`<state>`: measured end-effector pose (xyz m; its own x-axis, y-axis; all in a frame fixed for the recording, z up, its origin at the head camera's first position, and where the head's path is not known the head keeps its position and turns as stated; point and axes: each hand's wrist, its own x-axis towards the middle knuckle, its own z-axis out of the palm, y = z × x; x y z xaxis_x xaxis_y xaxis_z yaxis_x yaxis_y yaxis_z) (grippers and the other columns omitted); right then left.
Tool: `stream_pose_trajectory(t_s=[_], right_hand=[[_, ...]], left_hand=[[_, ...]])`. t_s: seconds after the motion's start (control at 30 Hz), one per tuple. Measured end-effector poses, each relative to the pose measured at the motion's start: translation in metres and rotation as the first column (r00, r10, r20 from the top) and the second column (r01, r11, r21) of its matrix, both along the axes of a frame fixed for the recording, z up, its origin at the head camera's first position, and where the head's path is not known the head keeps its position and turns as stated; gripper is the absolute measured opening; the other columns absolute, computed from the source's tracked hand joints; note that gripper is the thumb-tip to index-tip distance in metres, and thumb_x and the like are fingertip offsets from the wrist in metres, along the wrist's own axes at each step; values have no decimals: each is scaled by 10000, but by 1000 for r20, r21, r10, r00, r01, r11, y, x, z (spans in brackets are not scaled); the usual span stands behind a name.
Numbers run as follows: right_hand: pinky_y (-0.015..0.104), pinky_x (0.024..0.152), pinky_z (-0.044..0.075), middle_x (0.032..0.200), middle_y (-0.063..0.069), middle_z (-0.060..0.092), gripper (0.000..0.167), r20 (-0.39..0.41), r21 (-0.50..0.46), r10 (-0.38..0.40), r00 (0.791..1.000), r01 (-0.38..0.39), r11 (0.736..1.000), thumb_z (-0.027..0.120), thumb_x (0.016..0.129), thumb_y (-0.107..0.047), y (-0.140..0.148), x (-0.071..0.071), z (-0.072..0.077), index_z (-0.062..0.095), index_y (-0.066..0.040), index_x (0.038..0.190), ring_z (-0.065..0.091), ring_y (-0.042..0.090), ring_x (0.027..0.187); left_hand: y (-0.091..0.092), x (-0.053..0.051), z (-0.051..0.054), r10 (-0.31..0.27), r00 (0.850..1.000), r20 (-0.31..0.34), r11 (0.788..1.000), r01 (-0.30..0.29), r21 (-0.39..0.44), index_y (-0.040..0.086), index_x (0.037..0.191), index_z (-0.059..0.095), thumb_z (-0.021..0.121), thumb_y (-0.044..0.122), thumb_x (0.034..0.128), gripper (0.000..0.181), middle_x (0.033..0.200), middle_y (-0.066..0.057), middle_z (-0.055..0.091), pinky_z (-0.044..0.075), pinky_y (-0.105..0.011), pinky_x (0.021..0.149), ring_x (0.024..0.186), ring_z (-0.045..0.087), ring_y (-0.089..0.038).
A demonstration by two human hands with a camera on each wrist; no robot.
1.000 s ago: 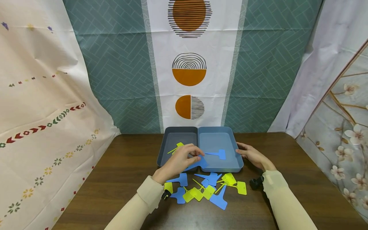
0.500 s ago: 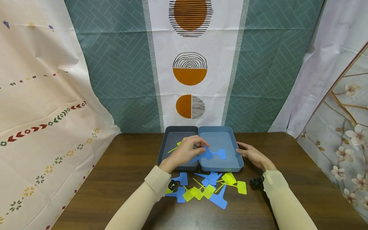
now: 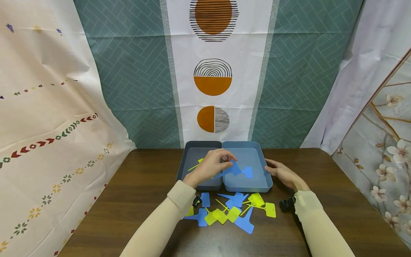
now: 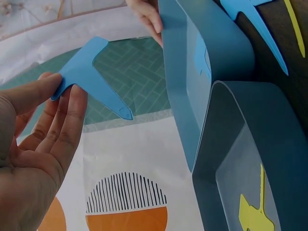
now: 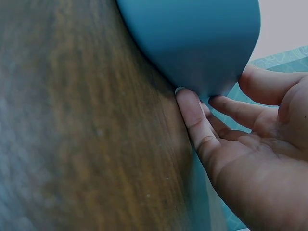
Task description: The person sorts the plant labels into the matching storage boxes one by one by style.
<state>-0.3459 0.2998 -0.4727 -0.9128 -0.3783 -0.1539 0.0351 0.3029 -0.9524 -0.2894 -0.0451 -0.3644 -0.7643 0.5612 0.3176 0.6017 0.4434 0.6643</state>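
One blue T-shaped tag (image 4: 79,70) is pinched between the thumb and fingers of the left hand (image 3: 210,165), up in the air near where the blue tray (image 3: 245,153) and the dark grey tray (image 3: 199,150) meet. Relaxed fingers of the right hand (image 3: 284,175) touch the blue tray's outer wall. Another blue tag (image 3: 248,172) lies inside it; a yellow tag (image 4: 255,216) lies in the grey one. Nearer the person, overlapping blue and yellow tags (image 3: 219,216) lie on the brown table (image 3: 128,192), partly covered by the left sleeve (image 3: 160,221).
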Motion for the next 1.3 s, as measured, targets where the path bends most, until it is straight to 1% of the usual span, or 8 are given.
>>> stream_pose_trajectory(t_s=[0.3,0.43,0.6,0.73,0.83,0.97,1.13,1.3], right_hand=[[634,1223,195,1697,284,95,650,-2,6,17,1000,-17,1000,411,1141,-201,1,0,0,74,9,1655,225,487,1525],[634,1224,186,1699,284,90,654,-1,17,21,1000,-21,1000,409,1143,-209,1,-1,0,67,7,1656,213,486,1531],[631,1225,185,1700,281,87,658,5,16,13,1000,-14,1000,413,1142,-211,2,-1,1,64,4,1657,212,485,1532],[625,1229,184,1703,275,80,662,11,6,14,1000,-14,1000,422,1140,-213,1,0,1,69,3,1658,208,481,1534],[631,1225,191,1699,288,70,669,0,8,25,1000,-25,1000,424,1140,-220,1,1,2,66,14,1654,201,491,1531],[645,1217,195,1691,308,70,678,-14,9,33,999,-33,999,432,1137,-221,1,1,2,63,31,1648,199,506,1524],[638,1223,185,1695,295,80,683,-3,6,23,1000,-23,1000,438,1135,-229,1,0,1,68,24,1650,206,495,1527],[636,1220,203,1694,292,98,671,3,5,19,1000,-19,1000,429,1136,-222,1,-2,0,75,24,1651,238,493,1516]], left_hand=[[15,-13,4,-7,1000,-21,999,6,-47,195,1152,779,702,158,1014,162,1017,57,651,534,-265,844,969,613,-121],[21,-18,5,-8,1000,-9,998,8,-67,195,1165,778,699,155,1016,173,1028,50,655,542,-253,831,991,626,-125],[30,-26,4,-5,1000,8,995,6,-99,194,1174,773,700,144,1013,184,1019,47,657,551,-229,818,1004,649,-138],[35,-32,1,-15,999,29,994,18,-105,185,1176,772,699,128,1010,190,1008,38,660,555,-212,798,978,656,-132],[38,-34,0,-24,999,36,994,28,-110,170,1181,771,695,112,1012,194,1007,25,663,558,-208,770,935,658,-122],[43,-36,-2,-31,999,26,990,34,-137,159,1179,768,684,101,1018,191,1000,16,666,552,-204,740,868,649,-101],[48,-41,-1,-38,999,1,985,38,-169,155,1164,774,677,102,1024,179,992,17,670,540,-198,707,797,640,-88],[55,-45,4,-52,998,-18,982,48,-180,138,1164,778,668,98,1029,178,1004,2,684,532,-201,722,844,647,-103]])
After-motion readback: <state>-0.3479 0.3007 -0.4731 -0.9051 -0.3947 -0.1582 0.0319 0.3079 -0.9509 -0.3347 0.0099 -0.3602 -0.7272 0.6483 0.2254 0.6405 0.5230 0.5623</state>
